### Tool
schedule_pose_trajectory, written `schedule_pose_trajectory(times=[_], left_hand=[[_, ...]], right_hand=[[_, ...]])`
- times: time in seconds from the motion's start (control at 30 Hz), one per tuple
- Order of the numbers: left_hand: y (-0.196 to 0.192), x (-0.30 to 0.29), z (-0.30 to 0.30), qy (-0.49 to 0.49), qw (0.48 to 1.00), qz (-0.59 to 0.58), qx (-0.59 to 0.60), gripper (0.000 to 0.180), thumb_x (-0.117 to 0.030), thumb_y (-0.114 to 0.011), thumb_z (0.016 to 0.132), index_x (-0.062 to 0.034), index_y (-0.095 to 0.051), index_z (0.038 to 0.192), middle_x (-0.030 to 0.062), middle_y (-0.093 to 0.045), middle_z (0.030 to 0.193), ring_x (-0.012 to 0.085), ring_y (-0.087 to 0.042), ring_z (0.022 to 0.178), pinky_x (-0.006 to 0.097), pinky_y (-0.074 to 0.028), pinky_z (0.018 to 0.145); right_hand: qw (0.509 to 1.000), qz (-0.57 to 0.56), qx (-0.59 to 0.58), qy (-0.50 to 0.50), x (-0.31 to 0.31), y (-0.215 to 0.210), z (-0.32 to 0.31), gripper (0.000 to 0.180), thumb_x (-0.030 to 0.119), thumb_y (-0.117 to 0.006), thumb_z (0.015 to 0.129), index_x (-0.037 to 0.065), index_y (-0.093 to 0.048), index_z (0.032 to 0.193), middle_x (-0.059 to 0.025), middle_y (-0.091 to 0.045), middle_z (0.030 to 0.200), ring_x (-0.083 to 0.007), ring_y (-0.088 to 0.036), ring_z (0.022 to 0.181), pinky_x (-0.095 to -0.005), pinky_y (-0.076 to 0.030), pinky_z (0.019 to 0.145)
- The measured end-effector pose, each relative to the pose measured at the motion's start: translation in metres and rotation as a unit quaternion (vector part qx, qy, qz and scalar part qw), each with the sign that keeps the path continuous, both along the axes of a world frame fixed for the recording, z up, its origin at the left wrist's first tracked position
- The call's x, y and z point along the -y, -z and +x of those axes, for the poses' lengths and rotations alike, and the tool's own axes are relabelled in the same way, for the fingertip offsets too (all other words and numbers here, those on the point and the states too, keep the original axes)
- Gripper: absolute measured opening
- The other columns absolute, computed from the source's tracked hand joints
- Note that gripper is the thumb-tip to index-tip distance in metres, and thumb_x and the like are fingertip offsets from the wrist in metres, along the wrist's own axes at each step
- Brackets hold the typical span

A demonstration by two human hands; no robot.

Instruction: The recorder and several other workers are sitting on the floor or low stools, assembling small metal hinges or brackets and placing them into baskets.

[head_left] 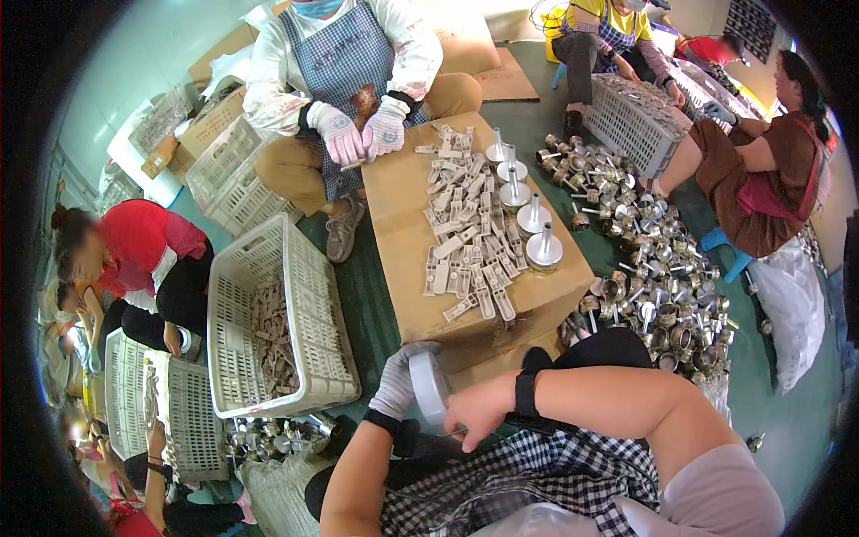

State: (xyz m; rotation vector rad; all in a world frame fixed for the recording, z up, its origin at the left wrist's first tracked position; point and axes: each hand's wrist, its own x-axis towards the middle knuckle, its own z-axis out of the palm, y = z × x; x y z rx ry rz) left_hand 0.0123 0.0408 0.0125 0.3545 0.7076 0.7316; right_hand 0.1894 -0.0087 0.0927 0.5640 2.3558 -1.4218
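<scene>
My left hand [398,383], in a pale glove, is closed round the side of a pale grey, round, roll-shaped thing [430,390]; its exact kind is unclear. My bare right hand [483,410] is at its lower right edge, fingers bent together; what they pinch is hidden. Both hands are just in front of a brown cardboard box [394,259]. On its top lie many flat grey plastic handles [461,234]. Beside them stand several round metal pieces with upright stems [542,248].
Across the box sits a co-worker with gloved hands [362,136] close together. White plastic crates [300,371] are at the left, one with more handles. Metal stemmed pieces [662,286] heap on the floor at the right. Other people sit around beside crates.
</scene>
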Motion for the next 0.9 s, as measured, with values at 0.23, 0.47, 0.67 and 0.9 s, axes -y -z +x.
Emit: schedule_pose_trajectory(times=[0.23,0.47,0.67,0.9], left_hand=[[-0.007,0.003,0.002,-0.015,0.999,0.016,-0.038,0.027,-0.016,-0.06,0.082,0.0032,-0.062,0.101,0.0093,-0.061,0.073,0.0213,-0.059,0.066,0.034,-0.051,0.064],[-0.004,0.002,0.002,-0.018,0.999,0.019,-0.044,0.027,-0.016,-0.061,0.082,0.0036,-0.062,0.101,0.0086,-0.06,0.073,0.0212,-0.058,0.065,0.034,-0.05,0.064],[0.003,-0.001,0.001,-0.003,1.0,0.003,-0.016,0.027,-0.016,-0.062,0.081,0.0034,-0.063,0.1,0.0082,-0.061,0.074,0.0204,-0.058,0.065,0.033,-0.05,0.064],[0.006,-0.001,0.001,-0.002,1.0,0.005,-0.013,0.027,-0.015,-0.062,0.08,0.0032,-0.063,0.1,0.0085,-0.062,0.077,0.0208,-0.058,0.066,0.034,-0.051,0.065]], right_hand=[[1.0,0.011,0.012,-0.007,0.0,0.0,-0.001,0.031,0.035,-0.07,0.076,0.006,-0.065,0.084,-0.0185,-0.057,0.09,-0.035,-0.058,0.085,-0.044,-0.047,0.074],[1.0,0.023,-0.001,0.0,0.0,0.0,-0.001,0.032,0.033,-0.071,0.074,0.003,-0.066,0.085,-0.0154,-0.061,0.081,-0.0306,-0.06,0.076,-0.042,-0.047,0.068],[1.0,0.004,0.022,-0.01,0.0,0.002,-0.001,0.031,0.034,-0.07,0.076,0.005,-0.066,0.085,-0.0175,-0.058,0.09,-0.0342,-0.058,0.085,-0.0436,-0.047,0.074],[1.0,0.003,0.024,-0.013,0.0,0.001,0.0,0.031,0.034,-0.07,0.076,0.005,-0.066,0.086,-0.0176,-0.059,0.09,-0.0342,-0.058,0.086,-0.0437,-0.047,0.075]])
